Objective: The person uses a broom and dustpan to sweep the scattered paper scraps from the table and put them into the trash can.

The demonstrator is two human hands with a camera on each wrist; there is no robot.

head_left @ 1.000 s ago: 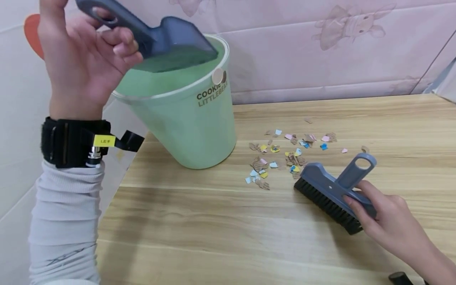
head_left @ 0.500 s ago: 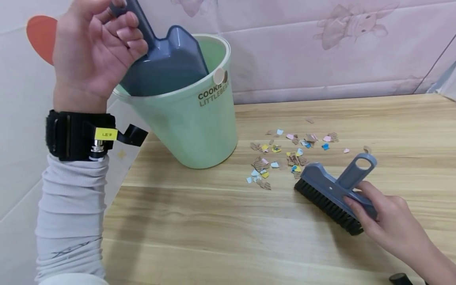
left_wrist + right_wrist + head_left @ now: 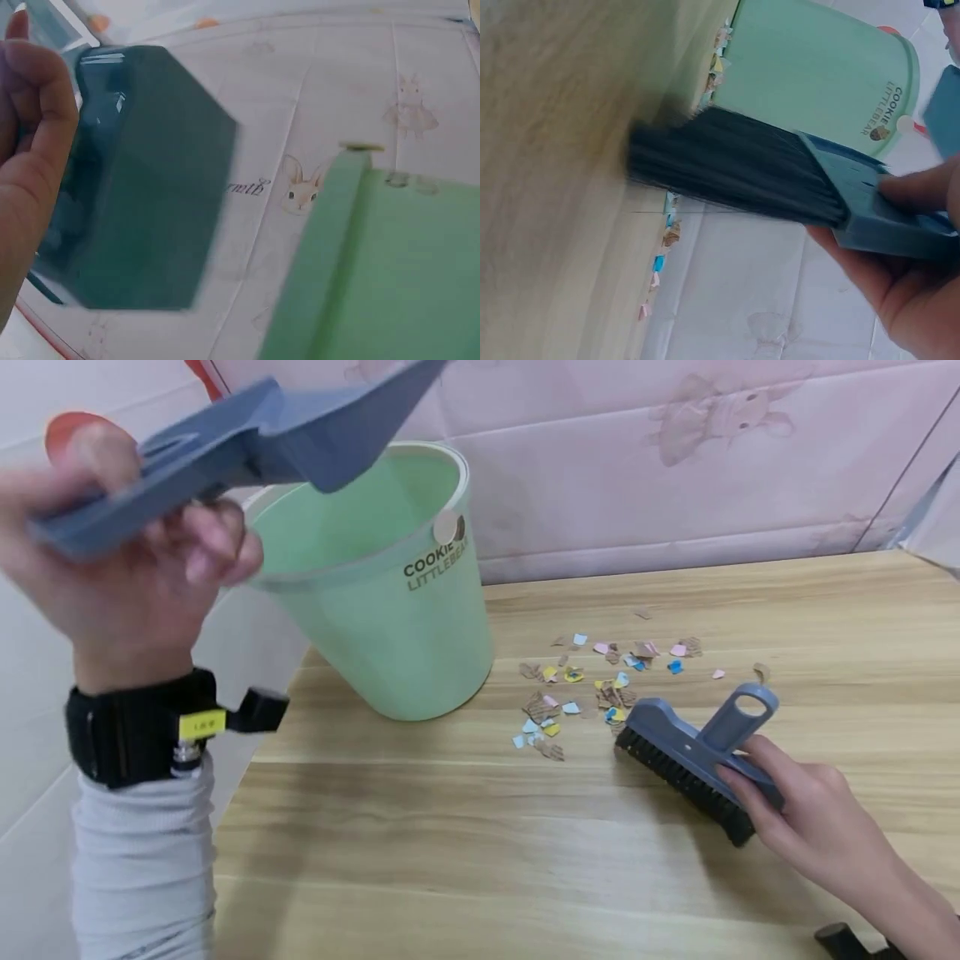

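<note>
My left hand [image 3: 120, 585] grips the blurred dustpan [image 3: 300, 427] above the bucket [image 3: 390, 635]; my right hand [image 3: 802, 818] holds the brush [image 3: 690, 760], bristles seemingly touching the table [image 3: 525, 843].

Blue-grey plastic dustpan [image 3: 247, 439], gripped by its handle in the left hand [image 3: 127, 577], is raised and tilted above the rim of the pale green bucket [image 3: 382, 602], its pan end blurred. Matching blue-grey brush [image 3: 693, 756] with black bristles and a looped handle, held by the right hand [image 3: 806, 814], rests bristles-down on the wooden table [image 3: 480, 843], just beside a scatter of coloured paper scraps [image 3: 600, 681].
</note>
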